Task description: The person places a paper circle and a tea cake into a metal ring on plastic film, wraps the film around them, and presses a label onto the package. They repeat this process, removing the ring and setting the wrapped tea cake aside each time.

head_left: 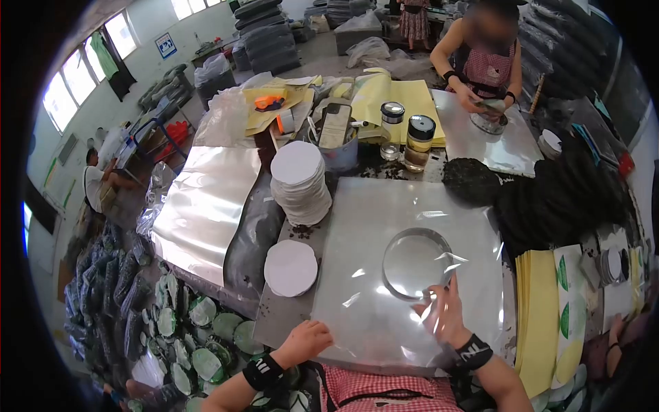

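A round metal ring (392,275) stands on a shiny board (364,220) with a clear plastic surface in front of me. My right hand (443,316) is at the ring's lower right rim, its fingers apart and stretched along it; bright glints partly cover them. At the board's lower left edge, my left hand (309,340) is curled with its fingers together, and whatever they may pinch is hidden. Left of the board are a tall stack of white round discs (300,189) and a lower white disc pile (291,268).
Across the table a co-worker (484,62) handles a similar ring on another metal board (460,130). Two lidded jars (419,144) and a basket (341,156) holding a phone stand behind my board. Yellow paper (535,309) lies right; green-and-white packs (206,364) fill the lower left.
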`<state>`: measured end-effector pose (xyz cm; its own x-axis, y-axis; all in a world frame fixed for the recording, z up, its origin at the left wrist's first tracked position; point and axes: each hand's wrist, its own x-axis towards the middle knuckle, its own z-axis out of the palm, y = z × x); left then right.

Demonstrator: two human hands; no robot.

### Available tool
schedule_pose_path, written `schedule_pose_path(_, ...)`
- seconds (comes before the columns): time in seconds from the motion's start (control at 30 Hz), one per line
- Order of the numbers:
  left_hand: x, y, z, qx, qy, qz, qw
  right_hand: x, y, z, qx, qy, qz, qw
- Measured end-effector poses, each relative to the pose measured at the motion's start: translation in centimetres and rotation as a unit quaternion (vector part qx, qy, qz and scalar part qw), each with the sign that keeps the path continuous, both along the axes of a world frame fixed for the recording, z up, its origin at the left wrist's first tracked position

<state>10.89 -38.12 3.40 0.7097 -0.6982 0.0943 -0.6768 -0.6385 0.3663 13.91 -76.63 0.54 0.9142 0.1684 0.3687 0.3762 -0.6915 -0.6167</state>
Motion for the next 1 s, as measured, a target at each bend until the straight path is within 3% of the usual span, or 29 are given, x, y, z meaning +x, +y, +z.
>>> schedule_pose_path(0.03,0.9,-0.1,0.9,-0.017,0.008,0.011,1.0,0.0,0.4,-0.2,0.012,-0.052,-0.015,0.998)
schedule_pose_path(0.13,3.7,0.9,3.2,-0.027,-0.022,0.109,0.993,-5.8,-1.4,-1.5,-0.231,-0.017,0.041,0.972)
schedule_pose_path(0.2,5.5,1.6,3.3,0.013,-0.067,0.208,0.976,-10.6,-2.5,-1.2,-0.2,0.039,0.124,0.971)
schedule_pose_path(0.27,8.0,1.3,2.5,0.083,-0.118,0.297,0.944,-14.4,-4.0,0.7,-0.083,0.121,0.255,0.956)
schedule_pose_path(0.37,7.9,2.2,-0.5,0.142,-0.146,0.251,0.946,-17.6,-8.6,2.1,-0.028,0.41,0.239,0.879)
schedule_pose_path(0.4,8.1,2.1,-0.5,0.131,-0.135,0.251,0.949,-12.5,-8.7,5.8,-0.019,0.087,0.234,0.968)
schedule_pose_path(0.43,8.0,2.0,0.0,0.122,-0.121,0.254,0.952,-10.7,-10.9,4.5,-0.06,0.113,0.186,0.974)
schedule_pose_path(0.47,7.9,1.8,0.7,0.113,-0.106,0.258,0.954,-5.6,-11.3,6.3,-0.11,0.02,0.133,0.985)
schedule_pose_path(0.5,8.1,1.4,1.4,0.087,-0.106,0.264,0.955,-1.3,-12.8,5.9,-0.091,0.072,0.085,0.99)
schedule_pose_path(0.53,8.2,1.4,1.6,0.079,-0.094,0.267,0.956,4.4,-12.8,7.6,-0.129,0.009,0.055,0.99)
schedule_pose_path(0.6,8.3,1.9,1.9,0.061,-0.074,0.281,0.955,14.4,-13.1,5.7,-0.145,-0.077,-0.04,0.986)
schedule_pose_path(0.67,8.3,1.8,3.3,0.015,-0.041,0.297,0.954,22.1,-14.0,3.1,-0.292,-0.181,-0.104,0.933)
schedule_pose_path(0.73,9.0,2.2,5.3,0.016,0.018,0.312,0.95,25.2,-15.7,-1.3,-0.287,-0.089,-0.109,0.948)
schedule_pose_path(0.77,9.0,2.0,6.1,0.005,-0.047,0.312,0.949,26.1,-16.4,-2.1,-0.283,-0.043,-0.115,0.951)
schedule_pose_path(0.87,8.5,-3.2,9.5,-0.057,-0.199,0.246,0.947,24.5,-16.8,0.7,-0.052,-0.132,-0.13,0.981)
schedule_pose_path(0.9,9.0,-6.1,10.0,-0.098,-0.231,0.163,0.954,22.3,-15.6,4.6,0.05,-0.054,-0.142,0.987)
schedule_pose_path(0.93,9.7,-9.2,10.1,-0.141,-0.259,0.081,0.952,20.8,-14.9,6.0,0.079,-0.101,-0.131,0.983)
schedule_pose_path(1.0,11.0,-14.3,8.6,-0.119,-0.253,-0.039,0.959,17.5,-13.0,8.1,0.121,-0.084,-0.087,0.985)
